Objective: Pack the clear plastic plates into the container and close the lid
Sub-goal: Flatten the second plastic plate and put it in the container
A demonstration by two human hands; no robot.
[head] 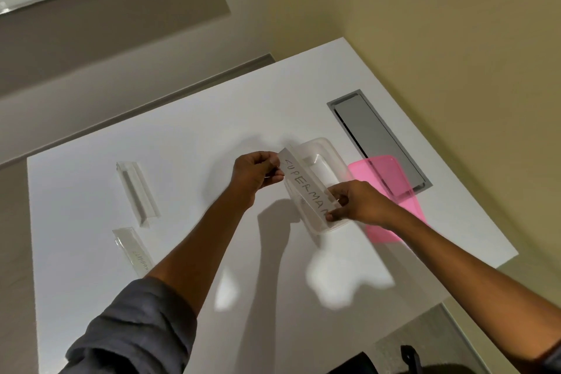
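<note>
Left hand (255, 174): fingers pinched on the far end of the labelled plate, at 12 o'clock of centre.
Right hand (355, 202): fingers pinched on the plate's near end, at 3 o'clock of the left hand.
Labelled plate (306, 187): clear strip marked "SUPERMAN", held between both hands over the container.
Container (326, 158): clear, open, on the white worktop (188, 130).
Pink lid (387, 191): flat on the worktop, touching the container at its 3 o'clock.
Second plate (136, 191): lies at 9 o'clock, well apart.
Third plate (133, 249): just beside it, at 8 o'clock.
Grey hatch (373, 133): set in the worktop at 2 o'clock.
</note>
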